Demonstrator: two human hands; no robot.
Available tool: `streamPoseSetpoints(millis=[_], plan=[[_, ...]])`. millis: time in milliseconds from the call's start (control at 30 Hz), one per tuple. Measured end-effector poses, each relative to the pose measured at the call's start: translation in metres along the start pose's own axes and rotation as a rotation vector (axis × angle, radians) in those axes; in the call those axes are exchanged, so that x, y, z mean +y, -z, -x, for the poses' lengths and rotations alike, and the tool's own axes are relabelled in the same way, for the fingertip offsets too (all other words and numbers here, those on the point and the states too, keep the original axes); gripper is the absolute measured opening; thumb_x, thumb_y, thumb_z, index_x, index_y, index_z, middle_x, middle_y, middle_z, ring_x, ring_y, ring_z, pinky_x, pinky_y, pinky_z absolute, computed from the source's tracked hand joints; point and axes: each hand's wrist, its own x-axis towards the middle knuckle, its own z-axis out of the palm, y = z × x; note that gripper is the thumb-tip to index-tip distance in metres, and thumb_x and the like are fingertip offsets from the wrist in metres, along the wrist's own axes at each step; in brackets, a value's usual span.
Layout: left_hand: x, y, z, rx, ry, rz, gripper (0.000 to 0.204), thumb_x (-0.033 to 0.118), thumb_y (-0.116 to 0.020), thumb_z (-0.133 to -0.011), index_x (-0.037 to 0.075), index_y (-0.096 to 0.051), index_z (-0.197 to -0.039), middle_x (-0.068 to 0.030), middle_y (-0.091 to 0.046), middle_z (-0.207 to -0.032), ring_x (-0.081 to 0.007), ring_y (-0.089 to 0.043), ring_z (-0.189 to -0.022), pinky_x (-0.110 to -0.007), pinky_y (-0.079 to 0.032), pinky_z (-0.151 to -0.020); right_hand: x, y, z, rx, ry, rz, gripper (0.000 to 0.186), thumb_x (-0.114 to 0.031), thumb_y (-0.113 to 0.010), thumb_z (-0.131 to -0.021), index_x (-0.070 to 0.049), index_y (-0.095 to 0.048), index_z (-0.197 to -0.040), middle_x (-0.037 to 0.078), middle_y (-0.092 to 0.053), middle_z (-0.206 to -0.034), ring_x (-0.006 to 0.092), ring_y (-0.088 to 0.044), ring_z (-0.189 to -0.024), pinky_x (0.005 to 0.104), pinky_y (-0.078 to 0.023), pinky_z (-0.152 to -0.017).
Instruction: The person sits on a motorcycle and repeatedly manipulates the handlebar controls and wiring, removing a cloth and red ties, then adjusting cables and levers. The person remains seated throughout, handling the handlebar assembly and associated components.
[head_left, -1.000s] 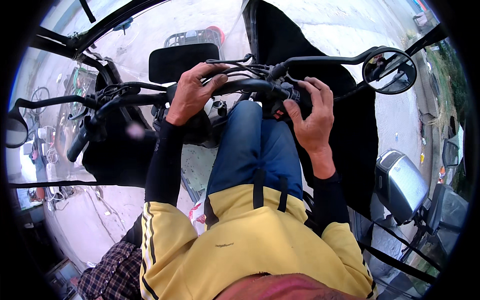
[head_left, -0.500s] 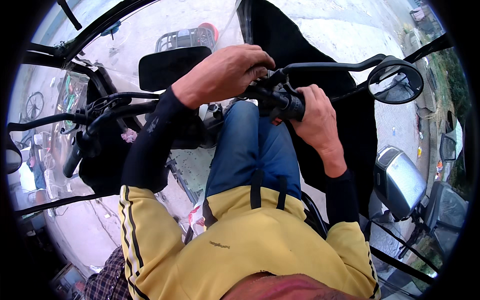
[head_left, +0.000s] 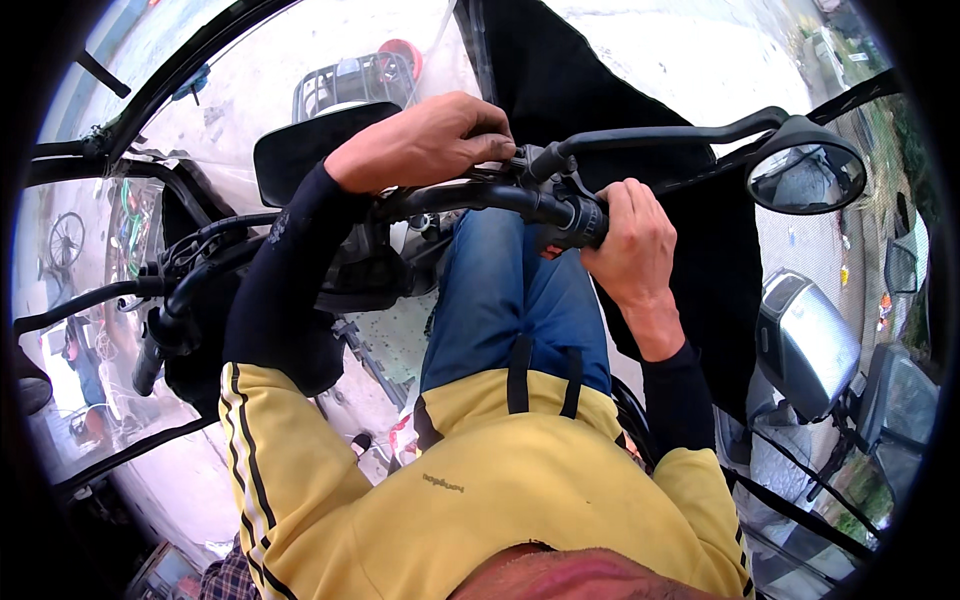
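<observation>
A black handlebar (head_left: 490, 197) runs across in front of my knees. My right hand (head_left: 638, 245) is wrapped round its right grip, beside a black switch housing (head_left: 580, 222) with a red button. My left hand (head_left: 425, 140) reaches across above the bar, its fingers bent and pressed together. Its fingertips touch the clamp (head_left: 538, 165) at the foot of the mirror stem; what they pinch, if anything, is hidden. From that clamp the black stem (head_left: 670, 136) leads right to a round mirror (head_left: 806, 170). The left grip (head_left: 150, 350) has no hand on it.
A dark flat panel (head_left: 320, 150) stands beyond my left wrist. Clear plastic sheeting (head_left: 230, 110) and black frame bars (head_left: 160, 85) surround the front. Black fabric (head_left: 590, 80) hangs ahead and to the right. A silver-backed mirror housing (head_left: 808, 345) is at the right.
My left hand has drawn back slightly to the left, uncovering more of the clamp and bar. My right hand keeps its hold on the grip. The view has shifted a little.
</observation>
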Motion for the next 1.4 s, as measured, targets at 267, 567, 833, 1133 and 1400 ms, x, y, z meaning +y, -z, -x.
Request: streamPoseSetpoints(millis=[267, 567, 833, 1133, 1400], plan=[[-0.017, 0.000, 0.004, 0.034, -0.055, 0.012, 0.032, 0.029, -0.059, -0.113, -0.002, -0.068, -0.109, -0.0106, -0.063, -0.084, -0.0208, -0.055, -0.075, -0.036, -0.049, -0.074, -0.003, 0.006, -0.011, -0.002, -0.004, -0.055, 0.052, -0.005, -0.081, -0.070, -0.004, -0.070, -0.121, 0.013, -0.070, -0.113, 0.0362, -0.068, -0.112, 0.0451, -0.053, -0.100], [-0.018, -0.007, 0.018, 0.230, -0.068, -0.339, 0.020, 0.022, -0.060, -0.111, 0.003, -0.064, -0.109, -0.0177, -0.068, -0.088, -0.0384, -0.067, -0.082, -0.045, -0.051, -0.074, 0.005, 0.009, -0.026, -0.117, -0.005, -0.080, 0.071, -0.005, -0.079, -0.072, -0.003, -0.063, -0.141, 0.020, -0.066, -0.135, 0.0413, -0.060, -0.134, 0.0477, -0.047, -0.117], [-0.018, -0.019, 0.013, 0.379, -0.178, -0.443, 0.009, 0.008, -0.058, -0.105, 0.001, -0.063, -0.107, -0.0188, -0.070, -0.088, -0.0397, -0.068, -0.081, -0.046, -0.052, -0.074, -0.002, 0.013, -0.026, -0.193, -0.029, -0.076, 0.076, -0.003, -0.079, -0.071, -0.001, -0.059, -0.145, 0.020, -0.062, -0.141, 0.0418, -0.056, -0.140, 0.0481, -0.046, -0.119], [-0.012, -0.009, 0.005, 0.223, -0.014, 0.016, 0.025, 0.022, -0.065, -0.106, 0.001, -0.078, -0.099, -0.0195, -0.075, -0.085, -0.0350, -0.073, -0.073, -0.041, -0.056, -0.069, 0.001, 0.014, -0.026, -0.203, -0.047, -0.109, 0.078, -0.007, -0.082, -0.073, -0.001, -0.057, -0.147, 0.021, -0.060, -0.143, 0.0424, -0.056, -0.140, 0.0477, -0.047, -0.118], [-0.027, -0.043, 0.011, 0.617, -0.306, -0.264, 0.008, 0.015, -0.076, -0.096, 0.007, -0.076, -0.095, -0.0142, -0.075, -0.079, -0.0339, -0.074, -0.070, -0.039, -0.056, -0.060, 0.003, 0.014, -0.026, -0.232, -0.046, -0.084, 0.074, -0.006, -0.082, -0.071, 0.000, -0.060, -0.142, 0.022, -0.061, -0.141, 0.0436, -0.059, -0.135, 0.0476, -0.049, -0.115]])
